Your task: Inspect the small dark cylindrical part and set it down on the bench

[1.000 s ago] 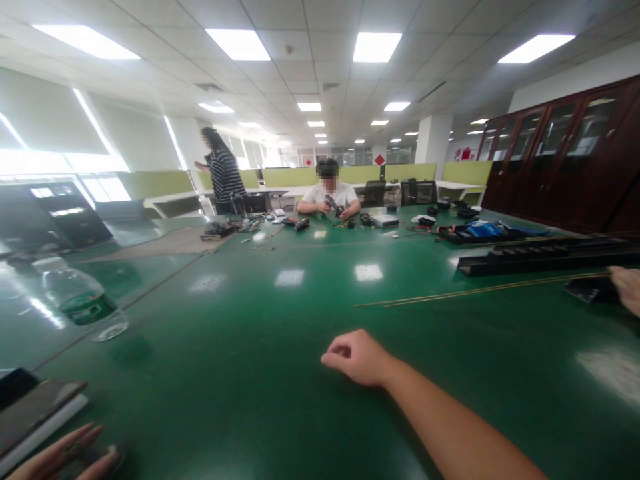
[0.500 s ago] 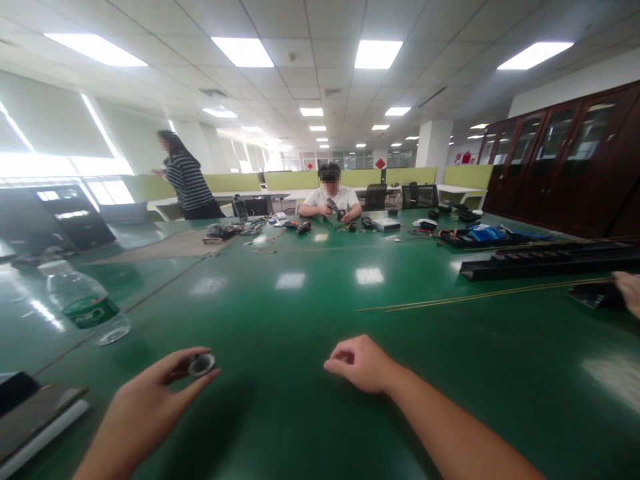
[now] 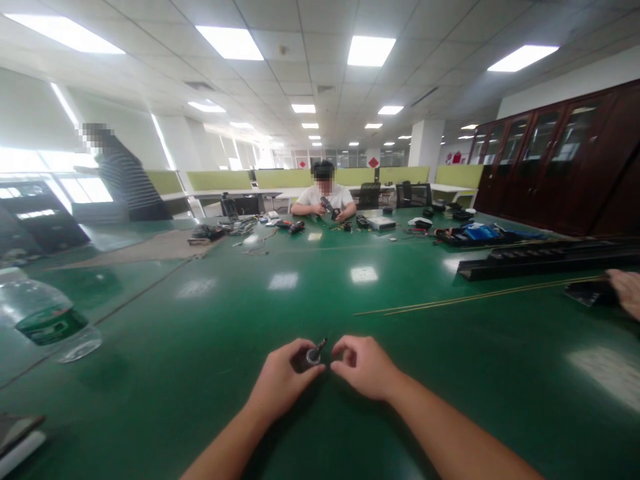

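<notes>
My left hand (image 3: 285, 373) grips a small round cup-like piece (image 3: 313, 357) with a pale rim, between thumb and fingers. A thin dark rod (image 3: 323, 345) stands tilted out of its mouth, leaning up and to the right; its exact kind is too small to make out. Close beside it on the right is my right hand (image 3: 367, 367), its fingers curled, with thumb and index fingertips a little apart and nothing visible between them. Both hands are just over the green tabletop (image 3: 250, 307).
A clear plastic bottle (image 3: 53, 320) stands at left. Thin brass-coloured rods (image 3: 425, 305) and black rails (image 3: 540, 260) lie at right, near another person's hand (image 3: 627, 290). Across the table a seated person (image 3: 325, 197) holds a dark tool among scattered parts. A person in stripes (image 3: 130, 180) stands at back left.
My left hand has moved right with the cup-like piece, up to my right hand. The dark rod now shows in the cup's mouth. My right thumb and index fingertips have parted.
</notes>
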Tool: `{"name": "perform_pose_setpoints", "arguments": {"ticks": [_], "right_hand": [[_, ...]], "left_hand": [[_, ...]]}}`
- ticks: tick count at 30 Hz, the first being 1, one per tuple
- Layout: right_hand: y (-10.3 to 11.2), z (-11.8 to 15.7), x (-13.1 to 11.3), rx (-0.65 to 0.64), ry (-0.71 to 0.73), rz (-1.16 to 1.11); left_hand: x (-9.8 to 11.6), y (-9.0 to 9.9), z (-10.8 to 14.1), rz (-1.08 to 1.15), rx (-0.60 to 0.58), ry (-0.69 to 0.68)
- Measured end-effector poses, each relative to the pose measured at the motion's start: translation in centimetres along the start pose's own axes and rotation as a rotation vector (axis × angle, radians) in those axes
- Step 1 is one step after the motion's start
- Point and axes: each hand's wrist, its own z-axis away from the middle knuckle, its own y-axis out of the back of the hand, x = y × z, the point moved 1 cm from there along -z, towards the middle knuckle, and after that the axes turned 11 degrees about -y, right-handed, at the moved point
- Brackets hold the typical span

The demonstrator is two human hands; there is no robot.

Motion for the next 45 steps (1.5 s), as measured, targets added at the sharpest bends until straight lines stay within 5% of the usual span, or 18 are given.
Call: {"name": "perform_pose_setpoints", "arguments": {"ticks": [17,45], "right_hand": [[-0.54,0.03,0.34,-0.006,-0.007,-0.018],[-0.2,0.48,-0.05,-0.016,0.059,-0.056]], "left_hand": [[0.81,-0.1,0.1,0.135,-0.042,-0.177],[0.67,-0.15,0.18,0.036,0.084,-0.144]]}}
